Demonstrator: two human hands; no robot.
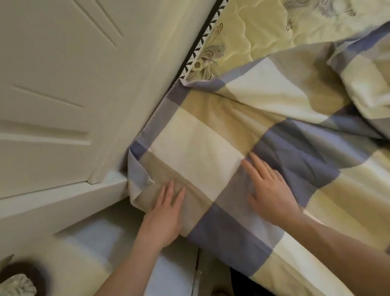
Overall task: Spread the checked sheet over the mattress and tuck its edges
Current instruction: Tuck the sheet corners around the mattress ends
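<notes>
- Both hands flat, fingers spread, gripping nothing: left hand [164, 214] presses the sheet [214, 150] at the mattress corner, lower centre of frame; right hand [268, 187] holds it down just to the right, likely to keep the cloth from sliding.
- Sheet covers the near corner only; bunched at right, bare mattress [270, 11] showing upper right.
- Sheet edge runs along the white panelled door [31, 95], partly pushed into the gap; corner fold loose, so tuck looks unfinished.
- Sheet edge hangs over the near side, untucked.

Wardrobe [31, 95] tight against mattress [271, 19]
</notes>
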